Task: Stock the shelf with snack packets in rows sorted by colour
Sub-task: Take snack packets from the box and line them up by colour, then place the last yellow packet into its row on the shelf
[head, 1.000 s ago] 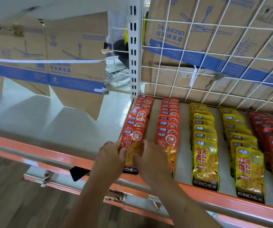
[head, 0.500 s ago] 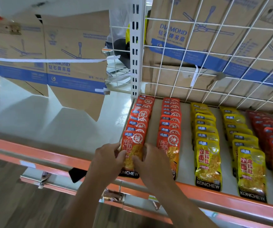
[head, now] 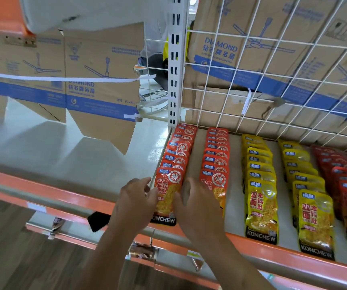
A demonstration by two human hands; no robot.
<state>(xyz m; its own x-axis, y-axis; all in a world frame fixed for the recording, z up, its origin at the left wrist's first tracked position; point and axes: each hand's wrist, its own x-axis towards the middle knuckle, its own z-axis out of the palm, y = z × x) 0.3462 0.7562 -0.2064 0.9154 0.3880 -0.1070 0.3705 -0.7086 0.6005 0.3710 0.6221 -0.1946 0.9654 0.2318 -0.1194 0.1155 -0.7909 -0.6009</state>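
Lower centre: left hand (head: pixel 135 204), right hand (head: pixel 197 208) grasping front orange packet (head: pixel 169 190) by side edges; leftmost row, shelf (head: pixel 234 206).

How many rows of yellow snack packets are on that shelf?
2. One yellow row lies mid-shelf, just right of the orange-red rows. The other yellow row lies to its right, beside the dark red packets. More could sit past the picture's right edge.
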